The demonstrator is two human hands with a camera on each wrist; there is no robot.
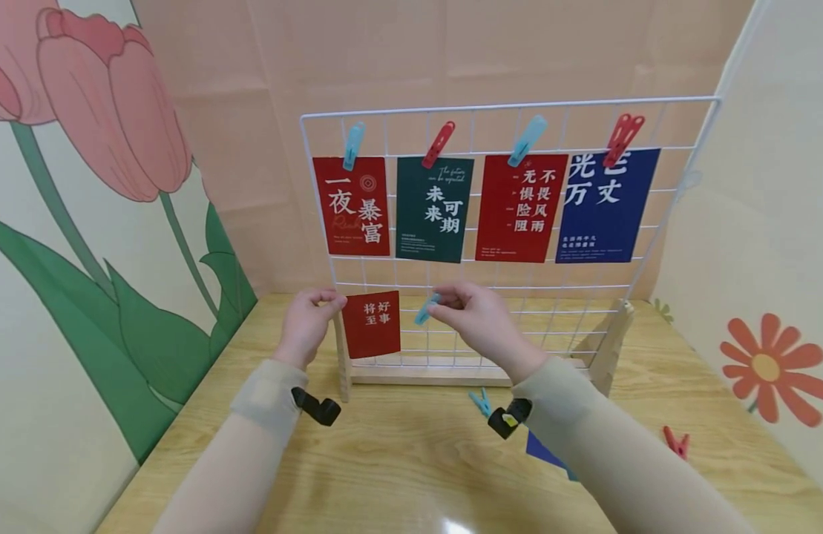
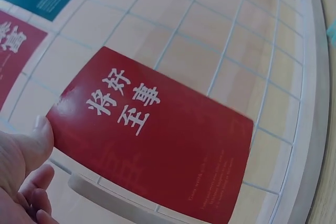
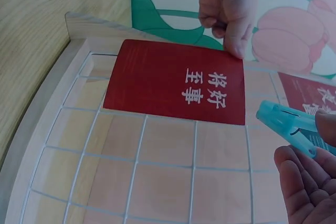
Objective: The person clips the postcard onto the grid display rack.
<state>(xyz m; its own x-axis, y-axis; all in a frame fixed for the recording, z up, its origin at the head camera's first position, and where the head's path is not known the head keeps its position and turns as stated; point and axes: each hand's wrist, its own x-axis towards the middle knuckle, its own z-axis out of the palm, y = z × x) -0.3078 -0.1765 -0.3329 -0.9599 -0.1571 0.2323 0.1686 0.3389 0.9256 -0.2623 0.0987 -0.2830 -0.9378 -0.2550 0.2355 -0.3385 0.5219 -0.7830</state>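
My left hand point(image 1: 306, 323) pinches a red card point(image 1: 372, 326) by its upper left corner, against the lower left of a white wire grid rack point(image 1: 511, 276). White characters show on the card point(image 2: 147, 129) in the left wrist view. Just right of it, my right hand point(image 1: 481, 322) pinches a light blue clothespin point(image 1: 425, 309) between thumb and fingers. The clothespin point(image 3: 289, 124) points toward the card's upper edge in the right wrist view, with a gap between them. Part of the left thumb point(image 2: 39, 137) lies over the card's corner.
Along the grid's upper row hang a red card point(image 1: 358, 241), a green card point(image 1: 418, 248), another red card point(image 1: 505, 241) and a blue card point(image 1: 598, 248), clipped by clothespins. On the wooden table lie a blue clothespin point(image 1: 481, 403), a red clothespin point(image 1: 677, 443) and cards point(image 1: 543, 449) partly under my right arm.
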